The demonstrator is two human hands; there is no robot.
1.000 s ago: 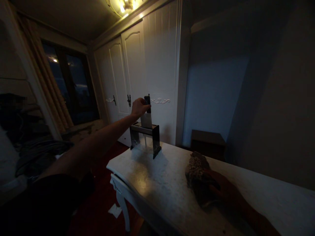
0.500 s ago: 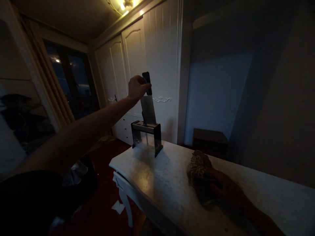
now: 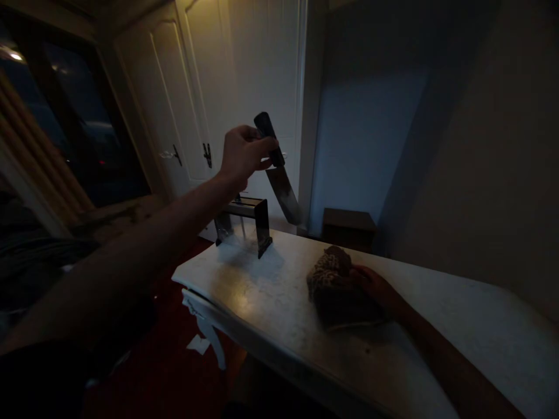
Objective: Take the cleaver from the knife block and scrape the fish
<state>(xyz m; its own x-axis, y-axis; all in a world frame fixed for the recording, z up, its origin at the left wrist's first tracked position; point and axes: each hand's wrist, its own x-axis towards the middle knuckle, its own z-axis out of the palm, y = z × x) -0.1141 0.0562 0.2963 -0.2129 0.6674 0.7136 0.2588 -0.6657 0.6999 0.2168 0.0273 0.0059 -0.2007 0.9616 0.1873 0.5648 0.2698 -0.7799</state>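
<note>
My left hand [image 3: 245,150] grips a kitchen knife [image 3: 283,189] by its black handle, the broad blade slanting down to the right, clear of the block. Below and left of the blade stands a knife block [image 3: 262,224] with black ends, a slotted top and see-through sides; a dark handle tip, partly hidden by my wrist, shows at its top. My right hand [image 3: 371,285] holds a dark brown cloth [image 3: 345,302] with a shaggy patch, low over the table. The fingers on that side are partly hidden in the cloth and shadow.
The white table [image 3: 279,273] has a curved front edge and carved legs. A dark brown box-shaped cabinet [image 3: 349,220] stands behind it. White wardrobe doors [image 3: 244,70] rise at the back. A piece of white paper [image 3: 198,344] lies on the red floor. The room is dim.
My left hand has drawn the knife up out of the block's slot and swung it to the right, tilting it. The right hand still has the cloth, now more spread. My view has turned right and down.
</note>
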